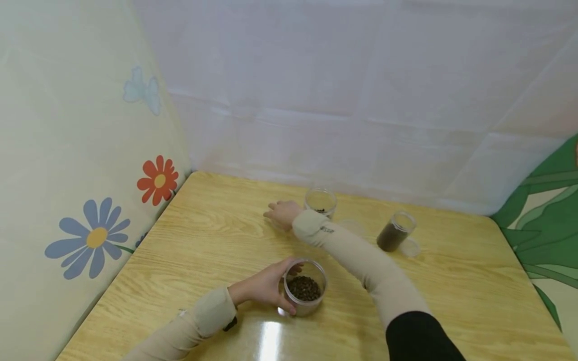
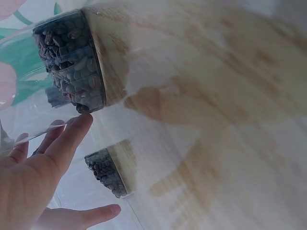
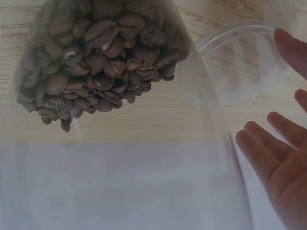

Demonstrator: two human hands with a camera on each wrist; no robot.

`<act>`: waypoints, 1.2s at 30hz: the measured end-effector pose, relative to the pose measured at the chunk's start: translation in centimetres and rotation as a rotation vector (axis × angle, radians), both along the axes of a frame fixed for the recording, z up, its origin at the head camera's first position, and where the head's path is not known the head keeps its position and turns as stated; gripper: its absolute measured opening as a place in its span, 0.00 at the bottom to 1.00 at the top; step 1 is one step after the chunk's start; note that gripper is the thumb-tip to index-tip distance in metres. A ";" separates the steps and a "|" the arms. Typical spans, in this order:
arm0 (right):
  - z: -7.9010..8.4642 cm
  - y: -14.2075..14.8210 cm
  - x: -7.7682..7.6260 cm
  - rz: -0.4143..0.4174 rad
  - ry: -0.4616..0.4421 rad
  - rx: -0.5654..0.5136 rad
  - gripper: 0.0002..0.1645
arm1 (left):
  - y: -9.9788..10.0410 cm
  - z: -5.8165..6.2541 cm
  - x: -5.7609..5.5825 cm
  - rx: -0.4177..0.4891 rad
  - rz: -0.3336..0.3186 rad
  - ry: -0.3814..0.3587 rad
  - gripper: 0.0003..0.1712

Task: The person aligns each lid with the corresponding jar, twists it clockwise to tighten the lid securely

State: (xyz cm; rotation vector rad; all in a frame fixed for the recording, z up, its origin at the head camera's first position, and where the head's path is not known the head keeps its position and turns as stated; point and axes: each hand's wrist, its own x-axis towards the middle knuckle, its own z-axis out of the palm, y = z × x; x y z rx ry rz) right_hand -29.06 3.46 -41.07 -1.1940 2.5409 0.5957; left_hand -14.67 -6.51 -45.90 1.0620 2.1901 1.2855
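Observation:
My left hand (image 1: 271, 285) grips a clear jar (image 1: 324, 275) at the front of the table, thumb on the near side and fingers round the far side. Brown coffee beans (image 1: 304, 288) cover its bottom, and its top shows no lid. Farther back, my right hand (image 1: 284, 214) reaches over the table, left of a second clear jar (image 1: 326, 195) that also holds beans. In the right wrist view, the fingers of that hand (image 3: 283, 158) are spread and hold nothing. A clear round lid (image 3: 244, 62) lies on the table near its thumb.
On the right, a taller clear jar (image 1: 396, 230) with dark contents stands with a clear lid (image 1: 410, 247) beside it. Another faint clear disc (image 1: 352, 228) lies behind the right forearm. White cloth (image 1: 293, 100) hangs at the table's back edge; a flower-printed sheet (image 1: 97, 238) borders the left.

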 end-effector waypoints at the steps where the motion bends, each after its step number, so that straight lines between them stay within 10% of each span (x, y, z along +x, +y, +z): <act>1: 0.0 -0.1 0.0 -0.001 0.004 0.002 0.41 | -0.1 -0.1 0.0 0.004 -0.004 -0.003 0.57; 36: -1.4 0.0 0.2 -0.115 0.008 -0.034 0.24 | -0.3 0.1 0.3 0.019 -0.031 -0.016 0.56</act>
